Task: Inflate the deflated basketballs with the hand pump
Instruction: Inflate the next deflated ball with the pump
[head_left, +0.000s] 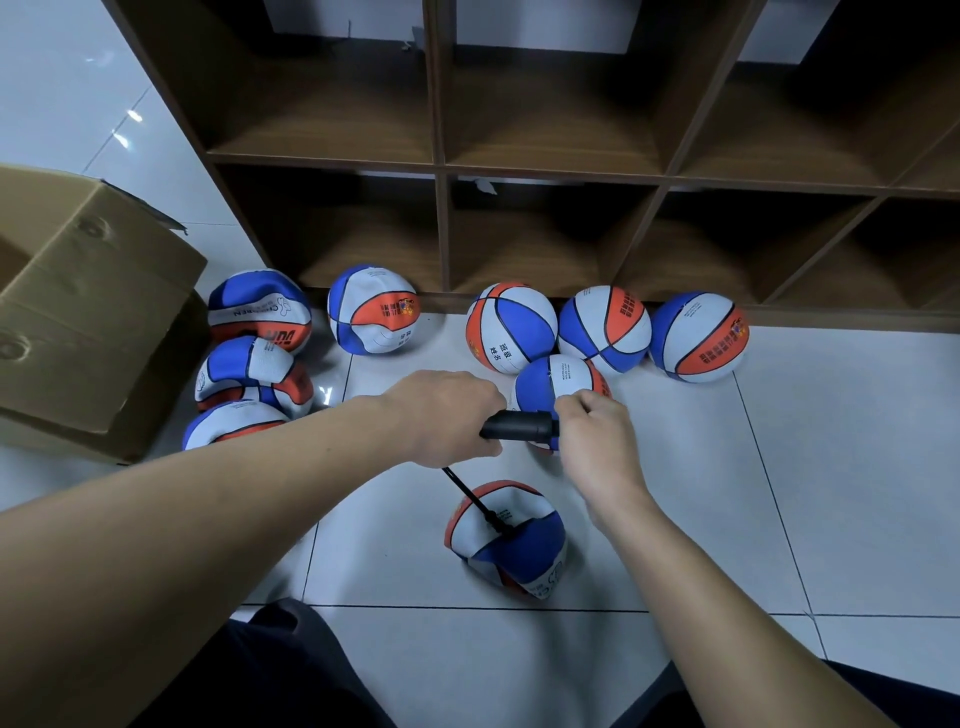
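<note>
Pump hooked to crumpled ball, both hands on pump

Hand pump (521, 427), black, sits at frame centre, held off the floor. Left hand (451, 415) has fingers curled round its left end. Right hand (592, 436) grips the right end, fingers wrapped tight; what exactly they hold there is hidden by the hand. Thin black hose (475, 500) runs from under the left hand down and right into the deflated basketball (506, 540), lower centre, on the floor tile (701, 509). That ball is caved in and creased, blue, white and orange panels, hose fitting seated near its top.

Other balls, same colours:
- Flat group (254, 358), left of centre: three stacked close by the box, all dented, touching one another.
- Dented ball (371, 309), just right of that group, against the shelf base.
- Round balls (608, 327), centre right: three in a row along the shelf base, appear fully round, neighbours touching or nearly so.
- Fourth round ball (563, 379), in front of that row, partly behind the right hand and the pump.

Cardboard box (88, 312), left edge, flap up, interior not visible. Brown cubby shelf (441, 166) fills the upper frame. Dark trouser knee (291, 670) at bottom centre.
</note>
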